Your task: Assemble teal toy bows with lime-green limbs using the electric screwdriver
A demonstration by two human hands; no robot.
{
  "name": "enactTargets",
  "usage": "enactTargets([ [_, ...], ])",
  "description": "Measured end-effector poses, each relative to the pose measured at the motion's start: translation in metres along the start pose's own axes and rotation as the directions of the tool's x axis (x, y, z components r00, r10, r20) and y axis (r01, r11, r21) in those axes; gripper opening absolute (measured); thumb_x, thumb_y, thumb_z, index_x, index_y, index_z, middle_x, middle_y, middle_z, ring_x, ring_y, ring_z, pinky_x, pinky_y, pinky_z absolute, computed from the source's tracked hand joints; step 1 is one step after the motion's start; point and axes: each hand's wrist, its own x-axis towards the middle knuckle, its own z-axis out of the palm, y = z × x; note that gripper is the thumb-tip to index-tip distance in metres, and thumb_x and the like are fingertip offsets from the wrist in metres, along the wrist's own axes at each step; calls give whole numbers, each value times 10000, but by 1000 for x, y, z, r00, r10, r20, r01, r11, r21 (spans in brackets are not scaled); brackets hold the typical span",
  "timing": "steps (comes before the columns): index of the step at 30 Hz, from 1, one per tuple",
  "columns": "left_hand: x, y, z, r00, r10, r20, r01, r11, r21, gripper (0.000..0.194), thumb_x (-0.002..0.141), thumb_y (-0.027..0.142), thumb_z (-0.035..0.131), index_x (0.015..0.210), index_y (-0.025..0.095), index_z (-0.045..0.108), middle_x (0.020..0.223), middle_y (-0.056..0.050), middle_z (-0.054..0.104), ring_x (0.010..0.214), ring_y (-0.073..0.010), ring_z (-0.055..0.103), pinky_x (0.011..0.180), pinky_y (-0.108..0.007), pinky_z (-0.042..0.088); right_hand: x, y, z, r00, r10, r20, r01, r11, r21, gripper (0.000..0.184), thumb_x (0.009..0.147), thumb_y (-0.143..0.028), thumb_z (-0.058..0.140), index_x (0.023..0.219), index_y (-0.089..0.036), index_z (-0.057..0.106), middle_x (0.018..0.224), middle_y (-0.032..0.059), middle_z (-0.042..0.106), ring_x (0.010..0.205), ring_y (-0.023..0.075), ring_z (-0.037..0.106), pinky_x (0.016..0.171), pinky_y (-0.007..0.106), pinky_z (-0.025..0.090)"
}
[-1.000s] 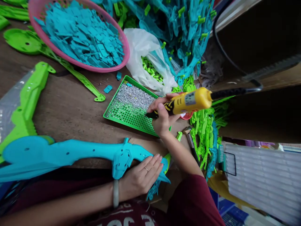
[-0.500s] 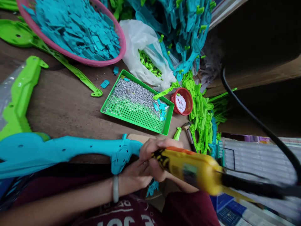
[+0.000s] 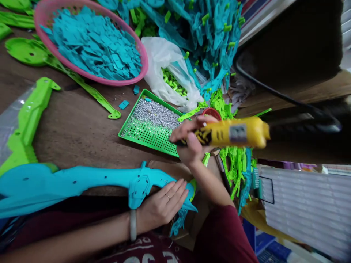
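- A long blue piece (image 3: 104,177) lay on the near side of the green tray (image 3: 153,138), stretching well past the tray's left end at the edge of the counter (image 3: 79,135).
- A left hand (image 3: 161,204), its fingers together, covered the piece's right end, nearer the wearer than the tray; whether they gripped underneath could not be told, the thumb being hidden.
- Apparently moulded plastic, the piece looked light and stiff, its smooth face perhaps a little slippery; the thin pointed tip seemed the likeliest part to snap.
- Its narrow shaft, left of the raised block and on the tray's near side, appeared the surest handhold, though its length could make the broad left end swing.
- Over the tray's right side, a right hand (image 3: 190,144) had its fingers wrapped around the dark, patterned front of a yellow power tool (image 3: 233,133), whose bulky rear probably made it back-heavy.
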Motion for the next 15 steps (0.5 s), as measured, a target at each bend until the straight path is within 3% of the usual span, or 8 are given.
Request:
enactTargets([
  [3, 2, -2, -1, 1000, 19, -17, -18, 998, 61, 389, 983, 176, 401, 1307, 59, 580, 1342, -163, 635, 1271, -263, 579, 1093, -416, 425, 28, 25, 13, 988, -100, -118, 107, 993, 55, 416, 837, -576, 514, 1078, -307, 307, 586, -107, 374, 414, 107, 422, 443, 271, 432],
  [6, 4, -3, -1, 999, 31, -37, -29, 998, 60, 381, 984, 187, 414, 1302, 69, 587, 1322, -163, 649, 1245, -258, 601, 1091, -414, 428, 31, 40, 15, 990, -96, -108, 100, 995, 25, 410, 855, -563, 513, 1088, -291, 313, 600, -106, 380, 421, 101, 439, 448, 272, 429],
  [12, 1, -2, 1, 1000, 8, -10, -8, 1000, 22, 387, 999, 166, 366, 1301, 87, 594, 1353, -142, 628, 1264, -241, 569, 1071, -397, 435, 27, 47, 15, 983, -156, -96, 166, 981, 103, 354, 874, -495, 574, 1051, -287, 350, 625, -105, 429, 438, 80, 471, 439, 242, 421],
  [15, -3, -4, 2, 998, 48, -38, -49, 998, -28, 355, 979, 128, 426, 1281, 94, 610, 1279, -118, 660, 1156, -206, 603, 1040, -372, 450, 29, 38, 19, 980, -147, -136, 159, 984, 80, 366, 866, -505, 584, 1051, -277, 366, 622, -101, 452, 444, 87, 501, 443, 250, 434],
])
